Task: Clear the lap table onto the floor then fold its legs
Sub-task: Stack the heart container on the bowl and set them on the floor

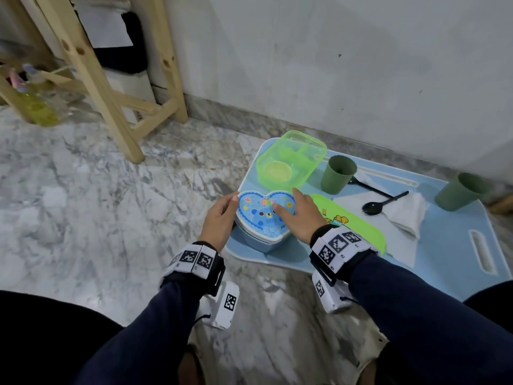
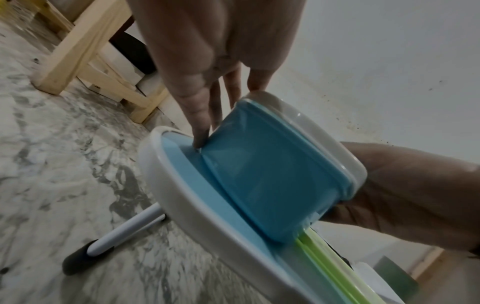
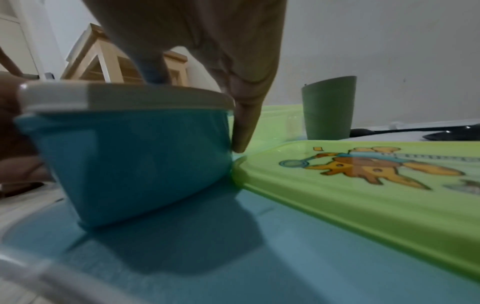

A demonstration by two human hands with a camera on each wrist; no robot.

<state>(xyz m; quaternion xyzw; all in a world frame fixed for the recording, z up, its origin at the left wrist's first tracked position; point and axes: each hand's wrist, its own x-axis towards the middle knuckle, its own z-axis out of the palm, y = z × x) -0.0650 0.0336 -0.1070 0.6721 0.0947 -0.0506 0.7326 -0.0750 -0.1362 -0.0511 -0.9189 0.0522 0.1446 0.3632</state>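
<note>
The light blue lap table stands on the marble floor on its white leg. At its near left corner is a heart-shaped blue lunch box with a white bear-print lid. My left hand wraps the box's left side, thumb at the lid's edge. My right hand grips the right side, thumb on the lid and fingers down the wall. The box looks slightly tilted between my hands.
On the table also lie a clear green container, its green lid, two green cups, black spoons and white napkins. A wooden stool stands at the back left. Marble floor stretches to the left.
</note>
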